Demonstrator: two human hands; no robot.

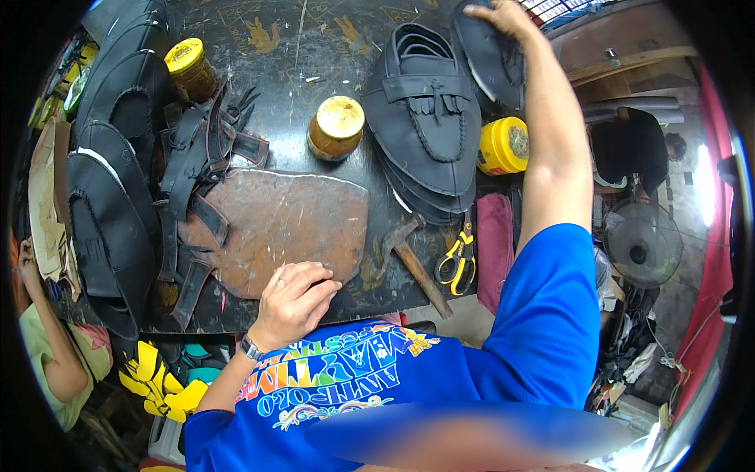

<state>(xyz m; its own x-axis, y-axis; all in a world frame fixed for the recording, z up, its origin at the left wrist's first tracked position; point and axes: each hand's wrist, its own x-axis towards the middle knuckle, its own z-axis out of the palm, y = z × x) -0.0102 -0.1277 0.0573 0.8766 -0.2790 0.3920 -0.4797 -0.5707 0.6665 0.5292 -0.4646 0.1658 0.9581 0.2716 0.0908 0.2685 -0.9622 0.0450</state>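
Observation:
My left hand lies at the near edge of a brown flat stone slab, fingers loosely bent and apart, holding nothing. My right arm stretches to the far right, where my right hand grips the far end of a black leather shoe upper. Part of that hand is cut off by the top of the picture. Beside this upper is a stack of black shoe uppers with stitched fronts and tasselled straps. Black strap pieces are heaped over the slab's left side.
Long rows of black uppers line the table's left. Yellow-lidded jars and a yellow tub stand on it. A hammer, yellow-handled scissors and a maroon pouch lie near the front edge. Other people are at both sides.

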